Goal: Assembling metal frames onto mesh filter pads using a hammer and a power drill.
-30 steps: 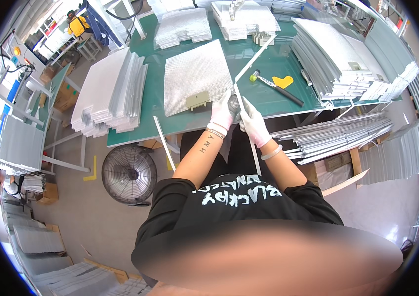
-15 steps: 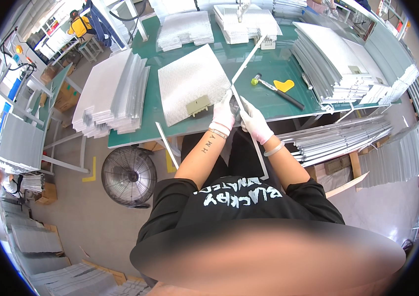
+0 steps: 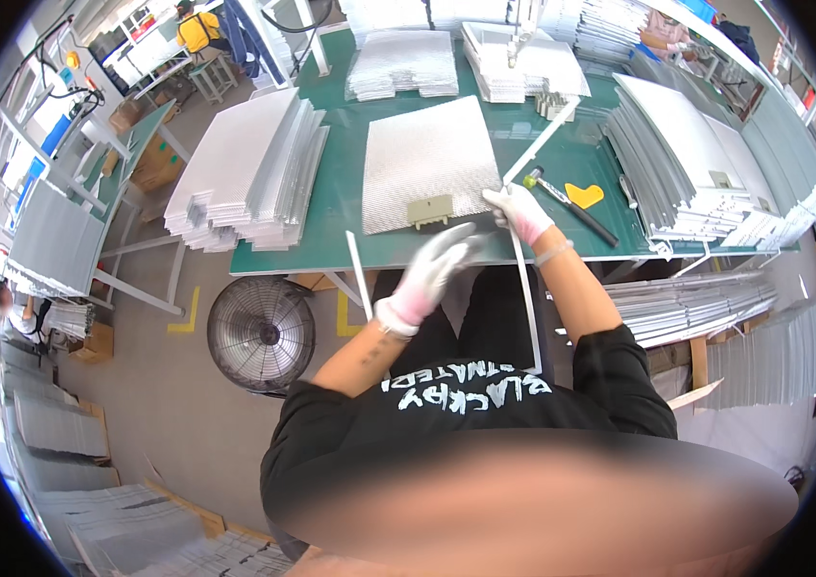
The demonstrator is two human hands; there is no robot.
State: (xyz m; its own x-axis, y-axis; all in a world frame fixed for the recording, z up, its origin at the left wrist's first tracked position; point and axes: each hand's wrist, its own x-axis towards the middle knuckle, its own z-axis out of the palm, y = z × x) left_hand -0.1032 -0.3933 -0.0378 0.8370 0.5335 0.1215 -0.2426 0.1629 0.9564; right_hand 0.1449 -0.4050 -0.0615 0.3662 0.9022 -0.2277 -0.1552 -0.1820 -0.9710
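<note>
Green bench: mesh panel and white strip at the near edge

Workshop floor with a green-topped bench (image 3: 341,192); tall panel stacks stand to the left (image 3: 240,159) and right (image 3: 663,144), and a floor fan (image 3: 264,337) sits below the near left. One silvery mesh panel (image 3: 427,154) lies at the bench's near middle, an olive block (image 3: 429,210) on its lower edge. Along its right side runs a slim white strip (image 3: 526,298), angled at the panel's lower right corner and reaching below the bench edge toward the wearer.

Right hand (image 3: 523,213), gloved: closed on the strip at that corner; whether it also pinches the panel cannot be told. Left hand (image 3: 430,274), gloved: fingers extended and blurred, in front of the bench edge, apparently holding nothing. Hammer (image 3: 586,217) and yellow piece (image 3: 584,196) rest to the right.

Handling, as judged: panel light, thin, easily creased; hold by opposite edges, clear of the block. Strip light, fairly stiff, possibly slippery under gloves; grip near the bend, supporting the long free end.
</note>
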